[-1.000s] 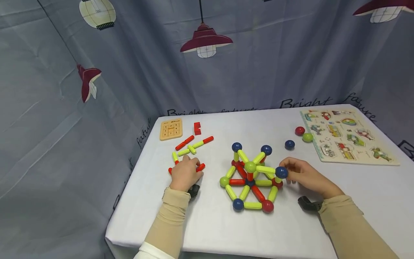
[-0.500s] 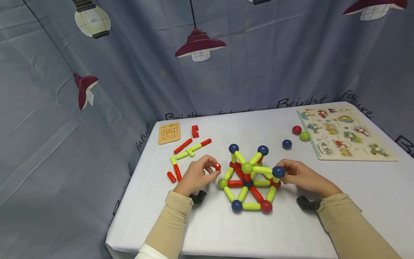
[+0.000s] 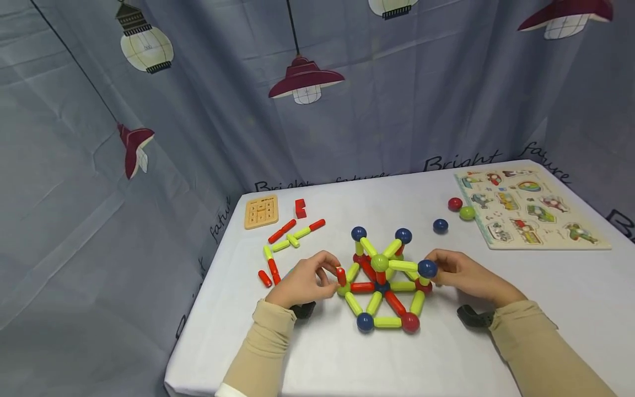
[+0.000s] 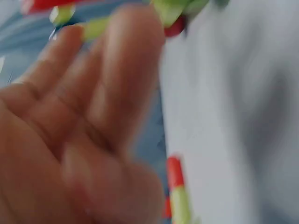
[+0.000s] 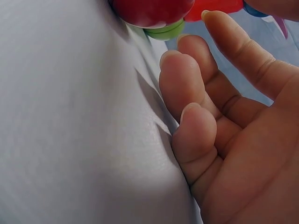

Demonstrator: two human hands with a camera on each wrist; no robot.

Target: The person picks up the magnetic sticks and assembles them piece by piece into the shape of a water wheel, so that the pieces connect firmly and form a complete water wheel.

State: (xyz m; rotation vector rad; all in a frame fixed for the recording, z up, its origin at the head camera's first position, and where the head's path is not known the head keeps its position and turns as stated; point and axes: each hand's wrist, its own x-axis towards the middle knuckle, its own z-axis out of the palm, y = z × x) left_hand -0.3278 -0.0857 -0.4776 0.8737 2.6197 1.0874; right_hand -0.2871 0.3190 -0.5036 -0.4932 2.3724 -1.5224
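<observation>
A ball-and-stick model (image 3: 382, 286) of red, blue and green balls joined by red and yellow-green rods stands on the white table. At its left side my left hand (image 3: 307, 280) holds a short red rod (image 3: 341, 277) nearly upright on the green ball (image 3: 343, 289). The left wrist view is blurred, and the fingertip contact is hard to see there. On the other side, my right hand (image 3: 466, 275) grips around the raised blue ball (image 3: 427, 269) with index finger and thumb. The right wrist view shows its lower fingers curled close to the table, near a red ball (image 5: 154, 9).
Loose red and yellow-green rods (image 3: 292, 237) lie left of the model, near red blocks (image 3: 300, 208) and a wooden number board (image 3: 261, 212). Back right are loose blue (image 3: 440, 225), red (image 3: 455, 204) and green balls (image 3: 467, 213) beside a picture puzzle board (image 3: 533, 209).
My left hand picked a red rod from the loose pile, carried it right, and brought it down onto the model's left green ball. The right hand stays at the blue ball.
</observation>
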